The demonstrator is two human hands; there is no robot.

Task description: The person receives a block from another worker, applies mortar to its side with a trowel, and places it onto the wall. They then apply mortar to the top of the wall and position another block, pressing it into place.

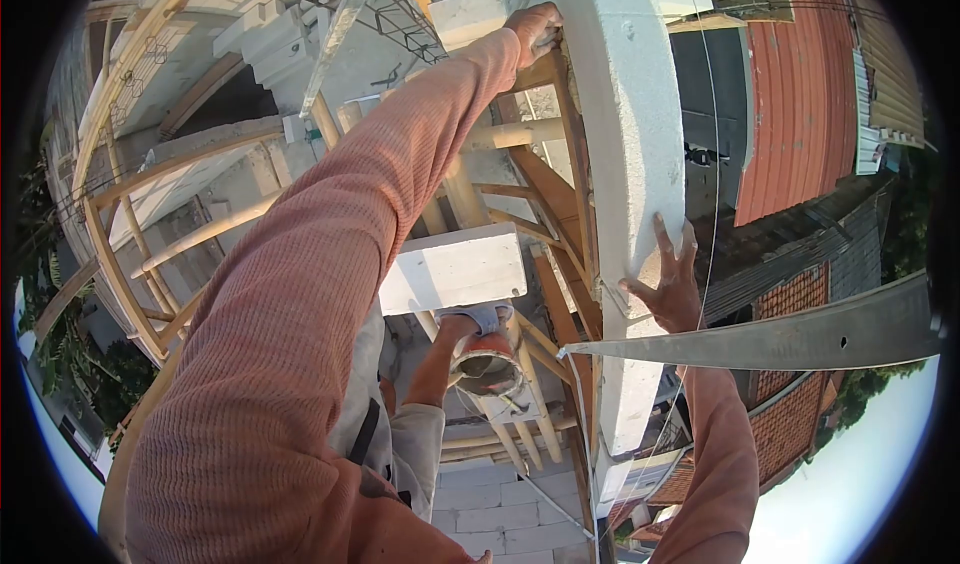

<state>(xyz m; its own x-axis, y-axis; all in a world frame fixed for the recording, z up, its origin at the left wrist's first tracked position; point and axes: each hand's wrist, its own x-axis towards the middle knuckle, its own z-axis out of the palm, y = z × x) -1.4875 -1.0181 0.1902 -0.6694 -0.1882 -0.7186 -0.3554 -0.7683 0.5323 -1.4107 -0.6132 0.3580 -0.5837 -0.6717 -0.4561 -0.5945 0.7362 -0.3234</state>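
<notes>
A long, pale lightweight-concrete block wall (625, 114) runs down the middle right of the head view. At its upper left edge is my left hand (537, 32), fingers curled in against the side; what they hold, if anything, is hidden. My right hand (672, 279) rests on the wall's top and outer edge with fingers spread and thumb apart. Across my right wrist passes a long tapered grey metal blade (760, 349), its narrow tip over the wall. A thin white string (712, 114) runs along the outer side of the wall.
A loose white block (455, 269) lies below my left arm. Near my foot hangs or stands a mortar bucket (487, 369). Bamboo poles (215, 234) and wooden boards (570, 154) form scaffolding. Red roofing sheets (800, 94) lie beyond the wall, with a drop between.
</notes>
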